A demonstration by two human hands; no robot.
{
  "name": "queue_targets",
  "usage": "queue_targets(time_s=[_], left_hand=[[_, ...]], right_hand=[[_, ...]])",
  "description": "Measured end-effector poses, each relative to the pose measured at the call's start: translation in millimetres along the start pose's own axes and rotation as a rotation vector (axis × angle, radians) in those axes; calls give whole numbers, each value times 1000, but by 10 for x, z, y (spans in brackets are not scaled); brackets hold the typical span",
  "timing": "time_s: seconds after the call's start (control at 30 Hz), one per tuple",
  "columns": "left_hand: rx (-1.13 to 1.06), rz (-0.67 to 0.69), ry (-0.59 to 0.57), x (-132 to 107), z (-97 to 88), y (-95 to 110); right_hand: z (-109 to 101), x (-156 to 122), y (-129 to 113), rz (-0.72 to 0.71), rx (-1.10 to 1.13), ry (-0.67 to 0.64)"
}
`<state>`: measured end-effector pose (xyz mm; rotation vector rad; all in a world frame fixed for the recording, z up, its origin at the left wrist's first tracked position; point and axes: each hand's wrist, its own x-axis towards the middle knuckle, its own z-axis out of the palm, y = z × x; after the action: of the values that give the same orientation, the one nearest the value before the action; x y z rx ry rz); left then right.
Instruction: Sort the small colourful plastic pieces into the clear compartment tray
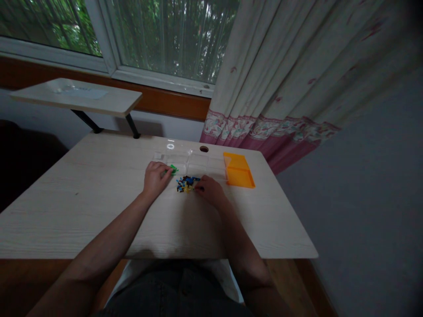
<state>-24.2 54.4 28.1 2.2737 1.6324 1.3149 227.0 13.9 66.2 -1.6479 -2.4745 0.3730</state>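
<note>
My left hand (156, 178) rests at the left of the clear plastic trays, its thumb and forefinger closed at some small green pieces (173, 168). Just to the right and nearer to me lies a loose pile of small building pieces (187, 181) in blue, black and yellow. At the right edge of this pile is my right hand (210, 189), its fingertips pinched together; whatever is between them is too small to name. Beyond both hands stand the transparent compartment trays (198, 161), spread in a row.
An orange open plastic case (238, 171) lies at the right end of the trays. Behind them the table (89, 193) has a round cable hole (204, 149). A raised shelf (122, 99) stands at the back left, and a curtain (261, 88) hangs by the back edge.
</note>
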Motion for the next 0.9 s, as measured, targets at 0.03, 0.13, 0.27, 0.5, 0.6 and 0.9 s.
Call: queue_targets(time_s=[0.03,0.13,0.27,0.5,0.6,0.9], left_hand=[[6,-9,5,3,2,-13],[10,-30,6,4,13,-48],[5,-36,12,-5,22,-75],[-2,-33,8,-5,38,-153],[22,-47,1,-11,52,-186],[22,-56,-35,-11,38,-152]], right_hand=[[-3,0,-7,3,-9,-8],[-3,5,-30,18,-28,-13],[13,11,-61,2,-48,-11],[37,21,-87,-11,-64,3],[36,25,-73,-12,-21,16],[65,39,-47,106,145,140]])
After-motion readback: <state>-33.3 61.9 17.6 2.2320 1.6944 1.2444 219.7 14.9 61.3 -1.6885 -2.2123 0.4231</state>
